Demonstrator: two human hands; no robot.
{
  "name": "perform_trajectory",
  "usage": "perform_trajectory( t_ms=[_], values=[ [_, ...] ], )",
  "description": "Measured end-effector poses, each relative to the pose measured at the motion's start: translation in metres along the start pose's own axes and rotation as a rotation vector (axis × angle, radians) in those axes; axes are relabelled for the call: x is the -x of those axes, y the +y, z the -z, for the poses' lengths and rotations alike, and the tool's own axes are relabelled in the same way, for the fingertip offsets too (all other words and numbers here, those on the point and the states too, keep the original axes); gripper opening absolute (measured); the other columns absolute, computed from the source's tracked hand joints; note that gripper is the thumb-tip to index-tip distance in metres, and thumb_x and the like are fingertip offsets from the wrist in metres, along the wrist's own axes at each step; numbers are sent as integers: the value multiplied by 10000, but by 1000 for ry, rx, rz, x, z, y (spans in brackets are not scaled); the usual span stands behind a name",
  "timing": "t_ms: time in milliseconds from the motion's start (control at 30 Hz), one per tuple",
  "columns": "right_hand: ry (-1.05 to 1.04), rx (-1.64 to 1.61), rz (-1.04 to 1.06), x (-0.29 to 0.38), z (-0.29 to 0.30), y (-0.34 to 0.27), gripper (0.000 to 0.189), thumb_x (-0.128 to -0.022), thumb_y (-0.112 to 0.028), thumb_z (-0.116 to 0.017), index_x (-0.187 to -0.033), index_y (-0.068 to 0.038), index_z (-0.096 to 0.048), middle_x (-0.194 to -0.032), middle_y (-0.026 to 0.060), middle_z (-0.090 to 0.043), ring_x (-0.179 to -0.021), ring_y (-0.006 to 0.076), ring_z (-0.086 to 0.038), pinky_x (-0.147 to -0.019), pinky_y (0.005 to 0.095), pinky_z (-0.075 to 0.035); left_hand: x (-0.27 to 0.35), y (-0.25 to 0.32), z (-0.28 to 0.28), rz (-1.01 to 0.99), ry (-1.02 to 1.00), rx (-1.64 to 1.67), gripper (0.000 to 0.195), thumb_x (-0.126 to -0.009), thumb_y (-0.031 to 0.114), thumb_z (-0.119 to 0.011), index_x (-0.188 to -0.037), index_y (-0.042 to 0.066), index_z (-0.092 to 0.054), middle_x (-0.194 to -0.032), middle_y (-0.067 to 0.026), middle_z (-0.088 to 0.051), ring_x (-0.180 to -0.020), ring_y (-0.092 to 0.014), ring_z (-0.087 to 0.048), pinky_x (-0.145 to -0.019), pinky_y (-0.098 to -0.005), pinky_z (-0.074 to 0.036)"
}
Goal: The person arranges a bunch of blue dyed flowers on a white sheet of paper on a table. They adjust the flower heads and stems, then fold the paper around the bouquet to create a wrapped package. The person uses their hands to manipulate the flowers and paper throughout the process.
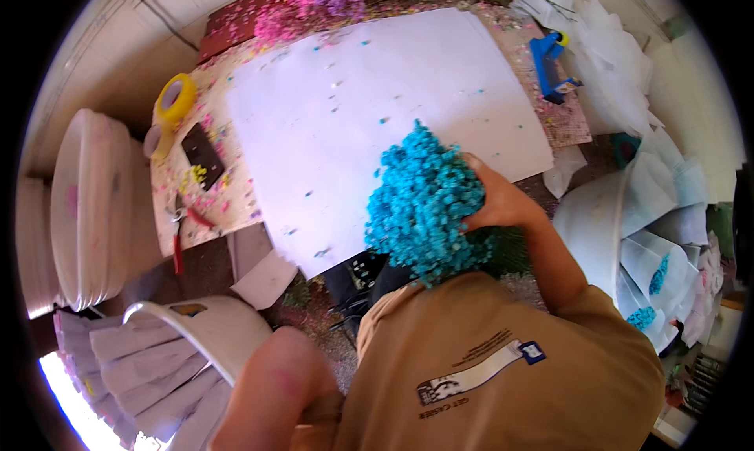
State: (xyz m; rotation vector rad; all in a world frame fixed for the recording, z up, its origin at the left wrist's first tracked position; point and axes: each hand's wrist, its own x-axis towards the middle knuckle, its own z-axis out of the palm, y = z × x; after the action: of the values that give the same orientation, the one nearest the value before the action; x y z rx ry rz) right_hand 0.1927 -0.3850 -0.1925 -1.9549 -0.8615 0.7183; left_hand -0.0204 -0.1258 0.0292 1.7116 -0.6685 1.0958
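My right hand (pixel 499 194) grips a bunch of turquoise dried flowers (pixel 425 200) from its right side, close in front of my body. Dark green stems (pixel 511 250) show below that hand. The flower heads stand over the near edge of a white paper sheet (pixel 365 103), which bears scattered turquoise bits and covers much of the table. My left hand is out of view; a blurred stretch of bare skin (pixel 288 368) shows at the lower left, and I cannot tell which part of a limb it is.
On the table's left lie yellow tape (pixel 189 97), a dark phone-like object (pixel 204 156) and red-handled pruning shears (pixel 178 233). A blue tape dispenser (pixel 546 68) sits at right. Pink and purple flowers (pixel 318 3) lie behind. Pale tubs (pixel 589 221) (pixel 232 327) with wrapped bundles flank me.
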Motion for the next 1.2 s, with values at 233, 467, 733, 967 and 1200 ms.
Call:
perform_trajectory(
  t_ms=[233, 467, 733, 967, 1200],
  values=[
    [-7, 43, -9, 1, 1, -2, 1178, -588, -196, -945, -1565, -4, -315, -1531, 178, -448, -1427, 291, -411, -1191, 403, -306, 6, 3, 3, 3, 1, 2, 282, -895, 102, -655, -1161, 8, -654, -1148, -143, -658, -1095, -253, -621, -992, -382, -475],
    [-17, 1, -2, -4, 0, 2, 1183, -582, -177, -944, -1574, -27, -317, -1543, 181, -434, -1444, 304, -392, -1196, 403, -299, 6, 0, 0, -5, 5, -3, 261, -916, 119, -640, -1157, 19, -655, -1151, -133, -656, -1089, -239, -619, -994, -378, -470],
    [3, 103, -15, -2, 10, 9, 1181, -572, -179, -934, -1578, -42, -329, -1550, 204, -442, -1450, 320, -405, -1193, 412, -320, 18, 6, 11, -8, 49, -15, 240, -940, 139, -623, -1152, 31, -655, -1154, -121, -653, -1083, -224, -616, -996, -374, -464],
    [-45, 48, -36, -10, 5, -12, 1115, -584, -208, -914, -1537, 2, -373, -1443, 243, -538, -1382, 351, -494, -1161, 404, -362, 152, -104, 4, 905, -38, -547, 270, -849, 56, -701, -1118, 56, -675, -1079, -138, -672, -1011, -298, -634, -875, -377, -504],
    [0, 109, -7, -8, 2, -12, 1153, -564, -184, -917, -1551, 2, -351, -1455, 234, -529, -1387, 342, -485, -1176, 396, -341, 314, -70, 12, 850, -974, -1013, 134, -768, 117, -726, -888, 87, -675, -975, -69, -642, -1018, -267, -581, -914, -418, -394]
  ],
)
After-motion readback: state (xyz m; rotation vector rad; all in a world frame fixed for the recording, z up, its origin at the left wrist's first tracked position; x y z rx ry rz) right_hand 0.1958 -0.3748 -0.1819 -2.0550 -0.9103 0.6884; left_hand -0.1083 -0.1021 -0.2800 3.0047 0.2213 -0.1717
